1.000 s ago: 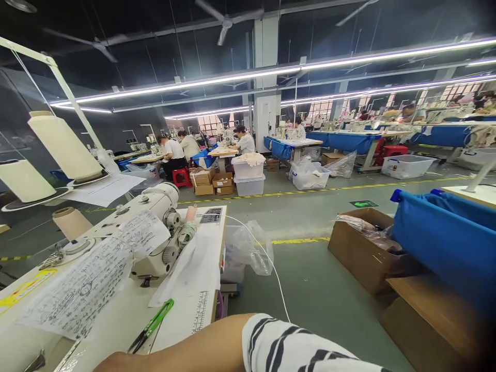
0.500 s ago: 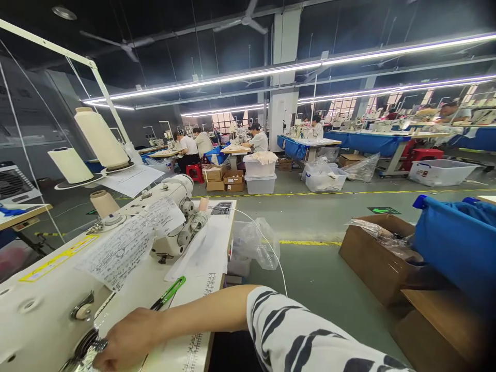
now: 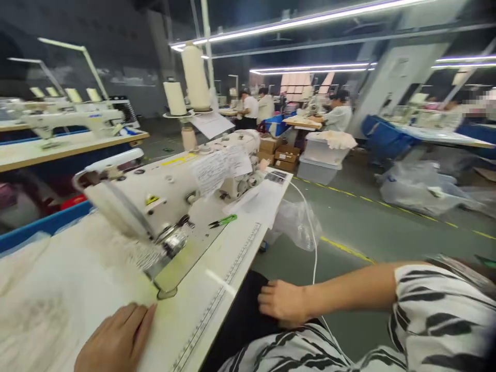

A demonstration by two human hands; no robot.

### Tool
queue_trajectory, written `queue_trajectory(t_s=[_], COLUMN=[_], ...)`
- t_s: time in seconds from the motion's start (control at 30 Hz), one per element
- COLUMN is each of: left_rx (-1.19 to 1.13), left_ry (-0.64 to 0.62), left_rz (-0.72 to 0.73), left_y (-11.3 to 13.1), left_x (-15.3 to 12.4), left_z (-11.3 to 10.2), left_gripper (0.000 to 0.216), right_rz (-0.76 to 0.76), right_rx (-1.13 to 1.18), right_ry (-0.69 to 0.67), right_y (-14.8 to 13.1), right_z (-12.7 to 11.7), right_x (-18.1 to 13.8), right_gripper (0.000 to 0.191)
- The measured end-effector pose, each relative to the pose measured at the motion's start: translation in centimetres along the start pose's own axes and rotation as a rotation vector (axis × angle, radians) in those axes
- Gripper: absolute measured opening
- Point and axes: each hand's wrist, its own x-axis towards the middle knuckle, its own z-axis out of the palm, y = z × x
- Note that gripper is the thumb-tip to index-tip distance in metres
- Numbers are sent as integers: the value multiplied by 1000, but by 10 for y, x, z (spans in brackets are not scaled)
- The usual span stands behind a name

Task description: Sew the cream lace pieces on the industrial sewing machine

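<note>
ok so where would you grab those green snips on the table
Take the green snips by the green handle end on the right, coming from above on the table-edge side; they lie flat, dark tips pointing left toward the sewing machine, which crowds that side.

bare tabletop (image 3: 116,289) lies open ahead; the sewing machine (image 3: 163,191) blocks beyond it.

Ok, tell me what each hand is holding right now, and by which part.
Nothing is held. The left hand lies flat on the white sewing table, near the sewing machine. The right hand rests open on the person's lap.
</note>
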Motion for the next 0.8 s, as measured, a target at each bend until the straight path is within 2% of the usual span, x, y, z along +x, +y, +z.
queue_trajectory(t_s=[0.03, 0.13, 0.23, 0.3, 0.37, 0.43, 0.47, 0.6, 0.67, 0.7, 0.8], left_rx=[34, 136, 163, 152, 135, 124, 123, 135, 130, 124, 108], left_ry=[23, 173, 182, 163, 139, 131, 139, 197, 202, 201, 200], left_rz=[22, 44, 27, 16, 7, 1, 4, 38, 49, 51, 53], left_y=[3, 15, 23, 26, 27, 27, 27, 25, 25, 26, 25], left_x=[-1, 7, 15, 16, 15, 13, 13, 14, 15, 15, 15], left_z=[-1, -8, -15, -18, -18, -17, -17, -15, -15, -15, -15], left_gripper=[34, 40, 40, 38, 38, 38, 38, 38, 38, 39, 42], right_rz=[64, 81, -23, -79, -23, 86, 131, 244, 270, 272, 251], right_rx=[3, 43, 130, 259, 414, 495, 485, 302, 237, 221, 207], right_ry=[-19, -113, -284, -468, -659, -737, -701, -280, -152, -133, -162], right_y=[4, 14, 16, 14, 12, 13, 14, 23, 31, 34, 42], right_z=[7, 10, 4, -1, -6, -9, -10, -14, -14, -13, -11], right_x=[-1, 4, 7, 6, 8, 15, 21, 46, 55, 58, 61], right_gripper=[30, 10, 7, 9, 9, 5, 7, 43, 55, 52, 22])
